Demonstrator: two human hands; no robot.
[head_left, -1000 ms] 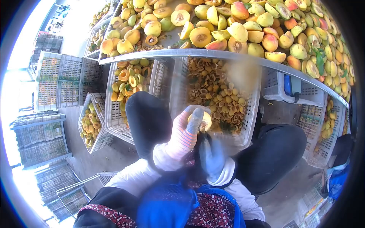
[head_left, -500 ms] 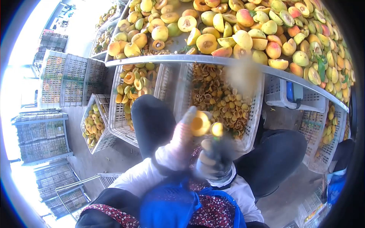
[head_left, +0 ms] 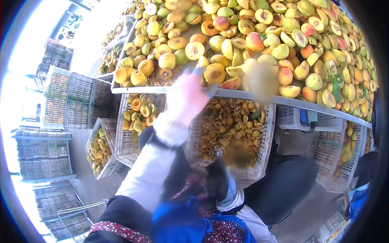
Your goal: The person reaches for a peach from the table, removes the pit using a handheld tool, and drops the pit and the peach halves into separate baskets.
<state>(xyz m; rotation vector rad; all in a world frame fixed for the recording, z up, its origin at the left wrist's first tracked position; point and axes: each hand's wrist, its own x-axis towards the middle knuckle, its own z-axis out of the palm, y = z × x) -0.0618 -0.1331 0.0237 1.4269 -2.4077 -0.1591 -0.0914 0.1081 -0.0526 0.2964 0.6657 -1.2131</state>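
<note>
The white-sleeved left arm (head_left: 148, 172) stretches forward and up. The gloved left hand (head_left: 187, 97) is blurred, fingers spread, its back to the camera. The dark-gloved right hand (head_left: 222, 183) sits low by the torso, its grip unclear.

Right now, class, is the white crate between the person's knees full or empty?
Partly full: the crate holds a heap of brownish-orange fruit pieces, while its mesh walls show bare above them.
</note>
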